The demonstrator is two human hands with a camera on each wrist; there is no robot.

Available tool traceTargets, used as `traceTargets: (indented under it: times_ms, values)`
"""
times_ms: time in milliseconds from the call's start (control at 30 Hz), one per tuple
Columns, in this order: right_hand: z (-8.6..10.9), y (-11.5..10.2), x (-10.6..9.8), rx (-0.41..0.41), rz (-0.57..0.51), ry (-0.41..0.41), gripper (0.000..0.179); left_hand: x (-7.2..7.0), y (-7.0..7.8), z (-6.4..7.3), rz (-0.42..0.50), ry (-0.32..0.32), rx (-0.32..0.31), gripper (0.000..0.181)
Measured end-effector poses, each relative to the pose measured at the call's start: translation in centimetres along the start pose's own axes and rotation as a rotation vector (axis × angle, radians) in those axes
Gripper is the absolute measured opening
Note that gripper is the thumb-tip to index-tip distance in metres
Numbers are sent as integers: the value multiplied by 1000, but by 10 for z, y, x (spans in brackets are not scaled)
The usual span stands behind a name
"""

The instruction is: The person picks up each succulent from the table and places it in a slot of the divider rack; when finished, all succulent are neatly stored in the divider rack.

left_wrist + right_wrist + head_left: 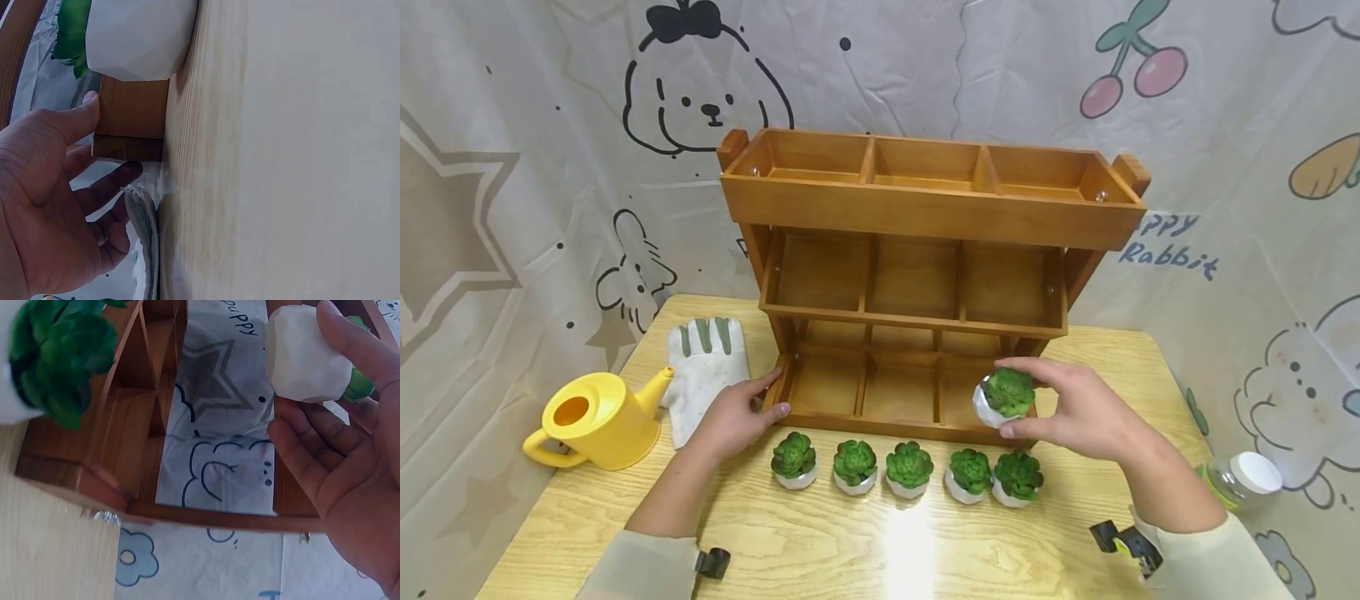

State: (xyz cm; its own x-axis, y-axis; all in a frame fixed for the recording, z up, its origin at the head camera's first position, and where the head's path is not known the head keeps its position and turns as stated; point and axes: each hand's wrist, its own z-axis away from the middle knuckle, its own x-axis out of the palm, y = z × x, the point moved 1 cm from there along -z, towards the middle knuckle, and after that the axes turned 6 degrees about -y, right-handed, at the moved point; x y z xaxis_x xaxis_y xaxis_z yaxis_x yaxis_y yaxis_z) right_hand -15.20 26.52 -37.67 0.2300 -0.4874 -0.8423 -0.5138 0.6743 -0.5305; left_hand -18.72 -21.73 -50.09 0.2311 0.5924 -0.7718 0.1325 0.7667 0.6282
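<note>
Right hand [1070, 407] pinches this succulent [1008, 392], left hand [735, 418] apparently grips the shelf [925, 208]; bumping the shelf could dislodge the succulent!

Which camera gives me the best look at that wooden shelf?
The head view: it faces the wooden shelf and shows nearly all of its front. The left wrist view catches only pieces near the left hand; the right wrist view shows part of it slanted, some behind the right hand.

On the cloth [887, 75] beside the shelf [925, 208], blue lettering [1171, 259] reads "ppy Rabbit", the shelf hiding the first word's start; the right wrist view shows "puppy" [241, 319] on the cloth, near a grey star [214, 381].
</note>
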Motion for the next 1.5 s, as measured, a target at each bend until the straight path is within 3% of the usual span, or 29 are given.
traceTargets:
  times_ms: [500,1267,1500]
  values:
    - [-37,-19,9,-46,-196,-4,77,0,0,-2,11,-11,-2,69]
    - [-91,-56,17,-129,-154,75,71,-1,1,-1,19,-23,-23,69]
    - [-110,-69,21,-215,-282,65,67,-1,1,0,22,-21,-21,69]
